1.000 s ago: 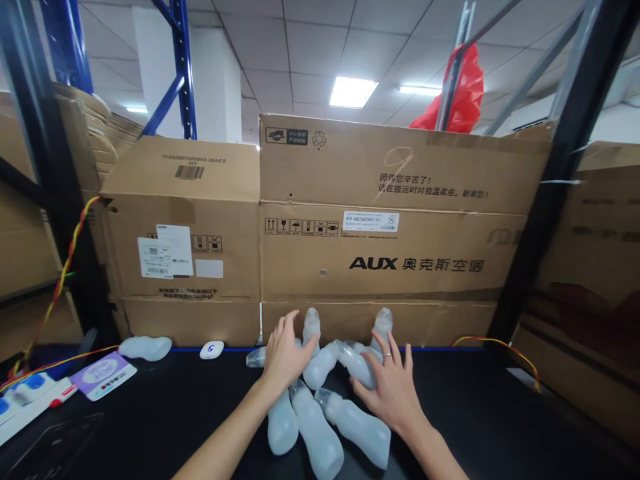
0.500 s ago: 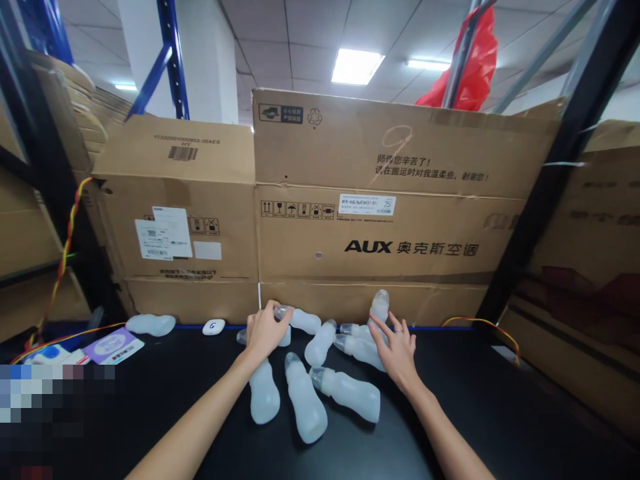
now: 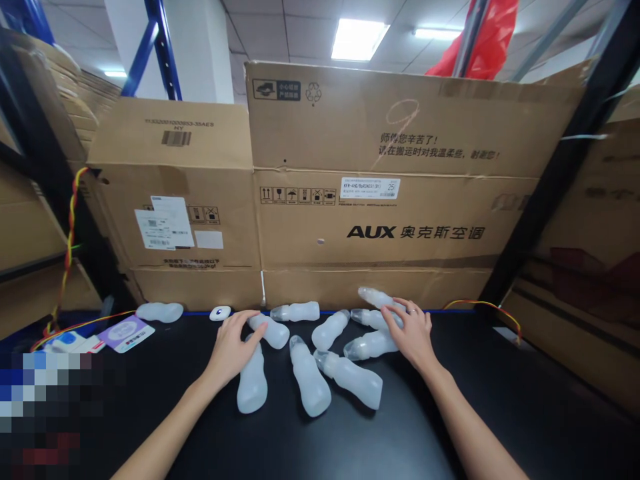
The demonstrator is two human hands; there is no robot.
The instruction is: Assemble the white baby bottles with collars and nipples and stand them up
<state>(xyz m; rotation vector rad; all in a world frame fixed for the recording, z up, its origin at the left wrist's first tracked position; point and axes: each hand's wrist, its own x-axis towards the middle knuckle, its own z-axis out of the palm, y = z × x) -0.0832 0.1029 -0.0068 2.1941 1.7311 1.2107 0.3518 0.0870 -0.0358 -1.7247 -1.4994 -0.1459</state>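
nine or so translucent bottles [image 3: 309,375] lie on their sides on the black table [image 3: 500,400], one of them apart at far left [image 3: 160,311]. left hand [image 3: 231,348] rests flat, fingers spread, on a bottle [image 3: 253,383], gripping nothing. right hand [image 3: 413,331] lies open over two more [image 3: 371,345] (ring visible). none stand upright; all remain loose, unsorted, below the cardboard boxes [image 3: 380,200].
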